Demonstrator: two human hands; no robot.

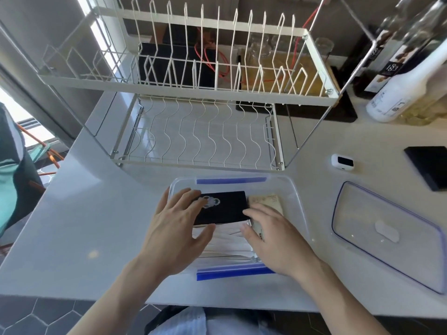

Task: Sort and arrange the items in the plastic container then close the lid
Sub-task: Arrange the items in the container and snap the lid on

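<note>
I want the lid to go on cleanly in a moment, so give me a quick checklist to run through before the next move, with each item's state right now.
1. Black box lying flat inside the plastic container: ok.
2. Beige packet settled beside the black box: cannot tell, the right hand covers much of it.
3. White folded items below the rim: cannot tell from this angle.
4. Both hands out of the container: not ok, the left hand and the right hand are inside it.
5. Lid within reach: ok, it lies on the counter to the right of the container.
6. Lid on: not ok, the container is open.
</note>
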